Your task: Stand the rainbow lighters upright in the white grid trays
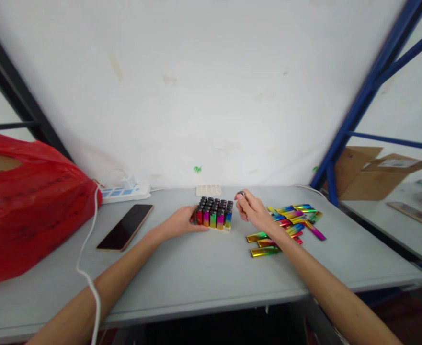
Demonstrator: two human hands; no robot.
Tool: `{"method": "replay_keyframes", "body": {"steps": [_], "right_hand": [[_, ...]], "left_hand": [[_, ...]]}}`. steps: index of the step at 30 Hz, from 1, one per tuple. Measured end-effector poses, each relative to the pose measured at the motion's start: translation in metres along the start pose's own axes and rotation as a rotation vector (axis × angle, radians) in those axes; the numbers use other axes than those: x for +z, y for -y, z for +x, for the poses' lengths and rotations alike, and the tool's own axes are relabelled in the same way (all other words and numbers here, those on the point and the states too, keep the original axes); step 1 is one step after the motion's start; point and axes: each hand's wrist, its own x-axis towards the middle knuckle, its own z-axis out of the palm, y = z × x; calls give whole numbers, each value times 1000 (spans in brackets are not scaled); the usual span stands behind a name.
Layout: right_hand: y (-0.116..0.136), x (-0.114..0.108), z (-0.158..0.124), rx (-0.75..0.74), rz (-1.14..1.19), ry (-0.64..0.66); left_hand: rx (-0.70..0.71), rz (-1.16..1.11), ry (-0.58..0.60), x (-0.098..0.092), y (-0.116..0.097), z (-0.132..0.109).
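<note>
Upright lighters (213, 218) with black tops and shiny multicoloured bodies stand packed in rows in a white tray (227, 229) on the grey table. My left hand (184, 222) grips the left side of this block, thumb along the near edge and its other fingers partly hidden behind. Just right of the block, my right hand (251, 208) is raised and closed around a lighter (240, 193); only its dark metallic top shows above the fingers. Loose flat, shiny rainbow-coloured pieces (264, 251) lie in a pile beside and beyond my right forearm, partly covered by it.
Behind the block sits another white tray (208, 190) against the wall. At left are a phone (125, 227), a power strip (126, 192), a white cable (85, 273) and a red plastic bag (34, 206). A blue metal post (354, 120) and cardboard box (361, 177) stand right.
</note>
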Motion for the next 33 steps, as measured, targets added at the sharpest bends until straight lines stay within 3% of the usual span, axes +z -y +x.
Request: {"method": "replay_keyframes", "body": {"steps": [2, 6, 13, 22, 26, 33], "right_hand": [[8, -2, -2, -79, -69, 52], [15, 1, -4, -227, -237, 34], [-4, 8, -8, -201, -199, 210], [-9, 3, -7, -228, -303, 228], [-11, 6, -7, -196, -255, 314], [-1, 2, -9, -165, -250, 159]], "left_hand": [[2, -8, -1, 0, 0, 0], [-3, -38, 3, 0, 0, -1], [-5, -11, -11, -1, -3, -2], [0, 2, -3, 0, -1, -1], [-1, 7, -7, 0, -1, -1], [11, 4, -12, 1, 2, 0]]}}
